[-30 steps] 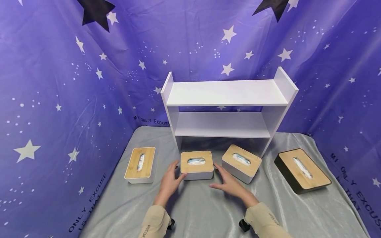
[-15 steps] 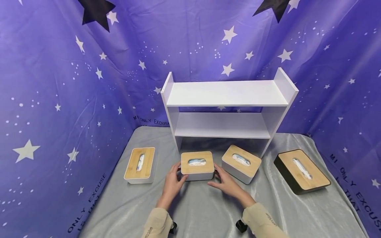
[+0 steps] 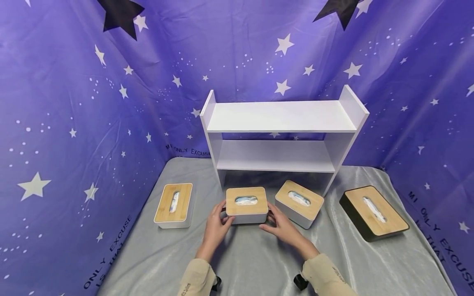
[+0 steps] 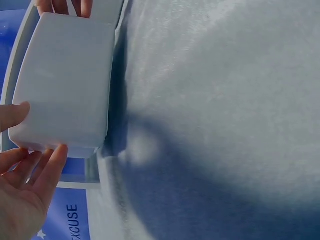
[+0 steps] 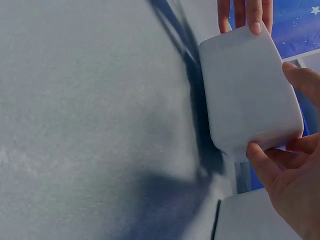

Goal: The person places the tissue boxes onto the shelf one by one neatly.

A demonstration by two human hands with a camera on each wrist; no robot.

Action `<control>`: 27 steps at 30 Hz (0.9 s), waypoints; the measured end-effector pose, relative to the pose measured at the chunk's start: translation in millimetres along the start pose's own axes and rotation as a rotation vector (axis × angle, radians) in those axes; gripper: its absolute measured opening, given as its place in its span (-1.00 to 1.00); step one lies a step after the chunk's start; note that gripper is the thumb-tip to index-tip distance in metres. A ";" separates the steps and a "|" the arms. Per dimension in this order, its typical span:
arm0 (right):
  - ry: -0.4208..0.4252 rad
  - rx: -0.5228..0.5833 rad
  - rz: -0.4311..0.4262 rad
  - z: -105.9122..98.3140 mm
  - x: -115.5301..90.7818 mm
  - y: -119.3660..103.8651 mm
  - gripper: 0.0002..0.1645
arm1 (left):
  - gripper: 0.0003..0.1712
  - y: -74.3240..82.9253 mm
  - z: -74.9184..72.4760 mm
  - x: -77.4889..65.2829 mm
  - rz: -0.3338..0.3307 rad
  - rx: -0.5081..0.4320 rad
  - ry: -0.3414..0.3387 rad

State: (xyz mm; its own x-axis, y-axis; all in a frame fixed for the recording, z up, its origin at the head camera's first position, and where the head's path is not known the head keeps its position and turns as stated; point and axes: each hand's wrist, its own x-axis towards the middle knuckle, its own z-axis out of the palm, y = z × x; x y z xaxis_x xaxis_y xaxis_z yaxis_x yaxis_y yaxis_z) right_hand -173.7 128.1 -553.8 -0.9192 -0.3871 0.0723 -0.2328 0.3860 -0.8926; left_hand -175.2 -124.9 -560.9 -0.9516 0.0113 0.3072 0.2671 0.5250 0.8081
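Observation:
In the head view a tissue box with white sides and a bamboo lid stands in front of the shelf, white tissue showing in its oval slot. My left hand grips its left end, fingers along the side and thumb at the front. On the opposite end my right hand has its fingers against the side, thumb stretched across in front. Both wrist views show the pale front of the tissue box between the hands, dark shadow along its lower edge. Whether it is off the cloth, I cannot tell.
A white two-tier shelf stands behind. Another white tissue box lies to the left. On the right are a white tissue box, turned askew, and a black-sided one. Grey cloth covers the table; starry purple curtains surround it.
Both hands have closed in on the middle tissue box, the left one moving right. The box has shifted slightly to the right. The other boxes and the shelf stay put.

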 end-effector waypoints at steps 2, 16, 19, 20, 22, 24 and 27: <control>0.016 -0.015 -0.008 -1.0 0.0 -1.7 0.04 | -0.31 1.6 -1.0 0.8 0.004 -0.010 0.010; 0.249 -0.035 -0.155 -4.4 3.2 -13.2 -0.13 | -0.29 19.8 -10.7 6.1 0.056 -0.083 0.070; 0.295 -0.022 -0.194 -5.4 4.2 -14.6 -0.17 | -0.29 24.9 -12.5 7.5 0.058 -0.096 0.077; 0.307 -0.020 -0.206 -5.9 4.4 -15.1 -0.18 | -0.29 26.3 -13.1 8.1 0.060 -0.099 0.080; 0.330 -0.016 -0.213 -6.9 4.6 -17.1 -0.20 | -0.28 28.5 -14.0 8.8 0.065 -0.100 0.087; 0.349 -0.007 -0.222 -8.0 4.7 -19.3 -0.22 | -0.28 30.3 -14.8 9.6 0.074 -0.101 0.096; 0.387 0.001 -0.229 -9.7 4.9 -22.7 -0.25 | -0.27 32.4 -15.7 10.8 0.091 -0.103 0.108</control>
State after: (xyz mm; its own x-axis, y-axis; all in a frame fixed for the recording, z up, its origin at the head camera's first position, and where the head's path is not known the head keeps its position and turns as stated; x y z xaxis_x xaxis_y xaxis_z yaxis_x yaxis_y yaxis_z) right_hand -176.0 125.6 -528.9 -0.8949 -0.1209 0.4295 -0.4445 0.3262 -0.8343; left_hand -174.4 -121.1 -523.6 -0.9026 -0.0395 0.4287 0.3706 0.4357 0.8202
